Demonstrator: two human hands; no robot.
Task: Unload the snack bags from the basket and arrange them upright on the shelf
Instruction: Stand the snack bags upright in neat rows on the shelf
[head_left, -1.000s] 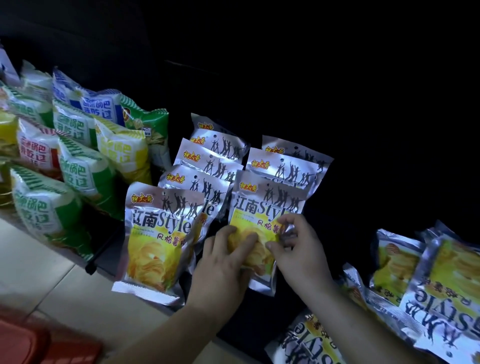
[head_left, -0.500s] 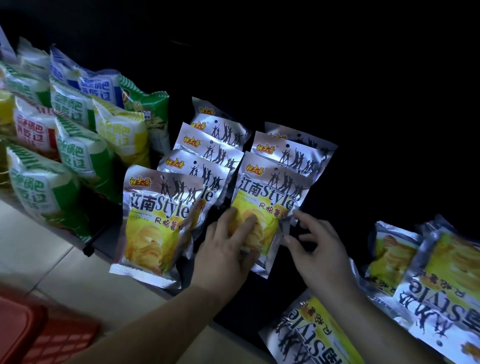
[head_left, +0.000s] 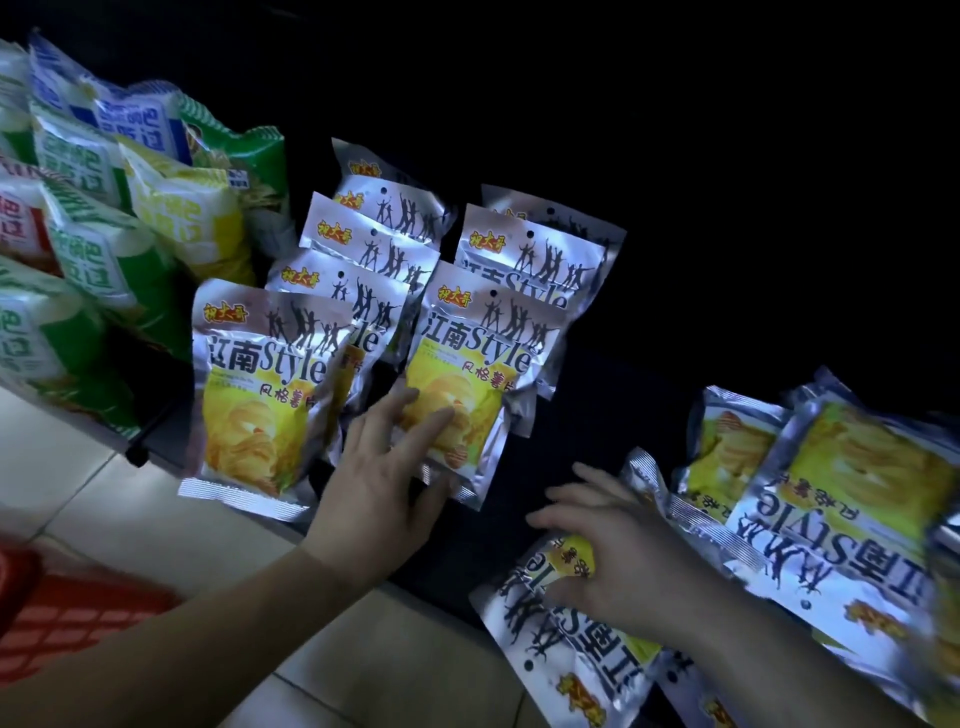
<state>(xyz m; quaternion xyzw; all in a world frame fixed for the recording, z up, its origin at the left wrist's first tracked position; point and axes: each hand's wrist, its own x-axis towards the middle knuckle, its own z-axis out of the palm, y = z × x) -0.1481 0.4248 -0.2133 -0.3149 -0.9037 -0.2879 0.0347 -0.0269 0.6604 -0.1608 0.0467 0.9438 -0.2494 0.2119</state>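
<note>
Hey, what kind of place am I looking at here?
Likely a small shop: rows of identical silver chip bags stand on a dark shelf, green snack bags beside them, and a red basket sits on the tiled floor.

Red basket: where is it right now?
Head view, bottom-left corner: the red basket sits over the pale floor tiles, left of the left arm and below the green snack bags.

Both hands out, palms down.
Left hand (head_left: 384, 467) stretched forward, fingers straight; right hand (head_left: 613, 545) lower, fingers splayed, slightly blurred.
</note>
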